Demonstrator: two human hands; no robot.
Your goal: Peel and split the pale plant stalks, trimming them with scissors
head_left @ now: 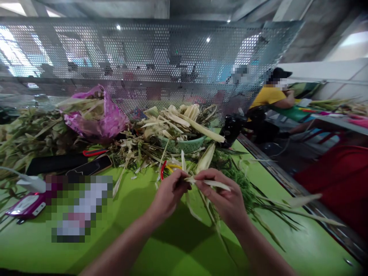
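Pale strips of dried corn husk [217, 184] are pinched between my two hands over the green table. My left hand [171, 191] has its thumb and fingers closed on the strips' gathered end. Close beside it, my right hand [225, 197] grips the same piece, and one strip sticks out across its fingers. Longer strips hang below both hands. Just behind the fingers lie a wider husk leaf [206, 158] and a tool with a red handle [163, 170] and a yellow part. My fingers partly hide the join of the strips.
A green basket [184, 145] heaped with husks stands behind, beside a pink plastic bag [94, 115]. Phones [90, 167], a purple power strip [28, 205] and husk piles lie left. Green sprigs [241, 184] lie right. A perforated metal screen [161, 57] closes the back; a person [271, 96] sits beyond.
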